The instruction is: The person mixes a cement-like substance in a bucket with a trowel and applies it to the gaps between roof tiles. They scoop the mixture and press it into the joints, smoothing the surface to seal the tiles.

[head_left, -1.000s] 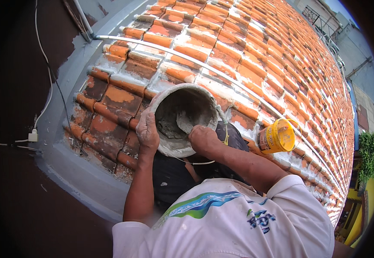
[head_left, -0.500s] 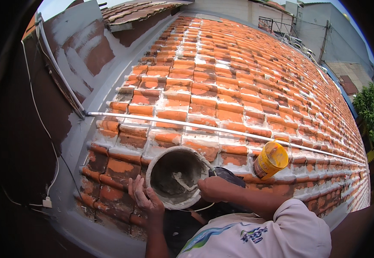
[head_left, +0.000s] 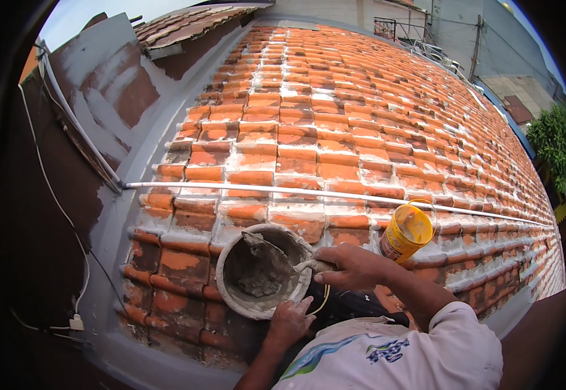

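Sunny day up on a tiled roof point(head_left: 335, 156), folks: rows of orange tiles with whitish smears running off beyond both hands, and a patchy brown and grey wall point(head_left: 127, 97) well away to the left of the left hand. A white pipe point(head_left: 257, 188) crossed the tiles a little past the hands.

From where I stood, the right hand point(head_left: 354, 267) was wrapped firmly round the handle of a trowel point(head_left: 268, 252). The thing pointed left from that hand, over the rim of a round, grey-caked bucket point(head_left: 226, 286), with its gunked-up blade at the bucket's mouth. The bucket itself was just left of the right hand and just beyond the left one, with lumpy grey mix point(head_left: 260, 283) inside.

The left hand point(head_left: 291, 323) was at the near edge of the bucket, fingers up by the rim. Honestly couldn't tell if it was gripping or only touching. A thin yellowish bucket handle point(head_left: 324, 302) hung just right of that hand.

Beyond the right hand and a bit to its right stood a yellow pail point(head_left: 408, 232), messy inside. The white shirt point(head_left: 393, 361) was nearer than both hands.
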Demonstrator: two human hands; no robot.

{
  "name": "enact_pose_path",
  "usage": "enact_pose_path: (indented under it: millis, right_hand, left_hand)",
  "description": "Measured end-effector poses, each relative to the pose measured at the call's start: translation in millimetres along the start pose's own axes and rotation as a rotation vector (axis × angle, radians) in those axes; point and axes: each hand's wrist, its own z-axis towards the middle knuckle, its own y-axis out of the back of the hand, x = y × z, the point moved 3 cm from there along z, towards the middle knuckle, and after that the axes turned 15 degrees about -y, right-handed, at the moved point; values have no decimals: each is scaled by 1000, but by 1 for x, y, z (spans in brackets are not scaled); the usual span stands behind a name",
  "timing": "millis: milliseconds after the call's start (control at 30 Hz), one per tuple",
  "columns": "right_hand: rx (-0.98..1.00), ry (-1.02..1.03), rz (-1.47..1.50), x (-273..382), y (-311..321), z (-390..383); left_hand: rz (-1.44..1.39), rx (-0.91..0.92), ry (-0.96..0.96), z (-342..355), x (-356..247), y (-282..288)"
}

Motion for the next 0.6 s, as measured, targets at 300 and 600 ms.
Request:
enact_pose_path:
  millis: [300,600]
  right_hand:
    - [158,-34,409,21,37,-34]
    - [290,-68,321,22,46,-40]
  left_hand:
    - [-3,-508,-87,-17,-13,94]
    - [263,-860,431,-52,92,150]
